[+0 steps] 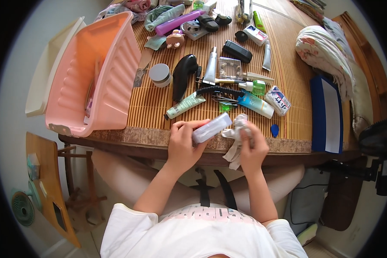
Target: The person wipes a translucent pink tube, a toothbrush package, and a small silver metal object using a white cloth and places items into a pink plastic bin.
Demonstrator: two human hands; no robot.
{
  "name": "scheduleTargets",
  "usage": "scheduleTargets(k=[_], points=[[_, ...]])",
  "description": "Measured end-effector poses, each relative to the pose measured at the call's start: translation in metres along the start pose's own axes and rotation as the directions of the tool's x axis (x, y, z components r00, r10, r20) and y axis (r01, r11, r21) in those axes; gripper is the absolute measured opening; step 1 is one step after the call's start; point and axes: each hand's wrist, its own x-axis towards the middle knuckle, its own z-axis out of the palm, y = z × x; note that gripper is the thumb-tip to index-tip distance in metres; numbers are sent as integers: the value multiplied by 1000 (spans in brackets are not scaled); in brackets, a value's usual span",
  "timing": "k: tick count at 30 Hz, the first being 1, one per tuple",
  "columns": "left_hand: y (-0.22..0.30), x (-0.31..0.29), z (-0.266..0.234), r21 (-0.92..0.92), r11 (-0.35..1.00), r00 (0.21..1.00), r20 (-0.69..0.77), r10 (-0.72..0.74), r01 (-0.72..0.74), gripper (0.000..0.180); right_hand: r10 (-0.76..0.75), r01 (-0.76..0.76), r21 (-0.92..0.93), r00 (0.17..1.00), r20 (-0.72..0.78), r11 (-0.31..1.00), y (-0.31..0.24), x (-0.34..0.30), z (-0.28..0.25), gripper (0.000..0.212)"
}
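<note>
Near the table's front edge, my left hand point(184, 144) is closed around a small translucent pale box point(212, 128), tilted up to the right. My right hand point(253, 146) grips a crumpled whitish cloth or tissue point(235, 139), whose loose end hangs down beside the box. The two stay slightly apart. Just beyond my hands lie a pale green tube point(185, 105), a light blue tube point(256, 106), a small green-capped bottle point(256, 87) and a white packet point(277, 101). A blue teardrop-shaped piece point(274, 130) rests right of my right hand.
A pink plastic basket point(120, 81) stands at the left table edge. Farther back are a round jar point(160, 75), a black curved device point(184, 75), a clear case point(230, 68) and a purple cylinder point(176, 23). At the right are a blue-edged box point(327, 114) and folded cloth point(324, 47).
</note>
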Motion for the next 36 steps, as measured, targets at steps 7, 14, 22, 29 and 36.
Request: scheduleTargets(k=[7,14,22,29,36], points=[[24,11,-34,-304,952,986,-143,-90,42,34,209,-154,466,976,-68,872,-32,9,-26,31],[14,7,-17,-228,974,994,-110,-13,-13,51,-383,355,157,898,215,921,-79,8,0,34],[13,3,-18,-214,963,987,59,-152,161,50,-429,412,130,888,166,902,-55,10,11,32],[13,8,-15,-224,953,979,27,-203,204,51,-351,325,201,930,107,924,-39,24,14,32],[10,6,-8,-665,630,883,98,-459,401,63,63,-66,268,998,19,961,-23,38,-3,22]])
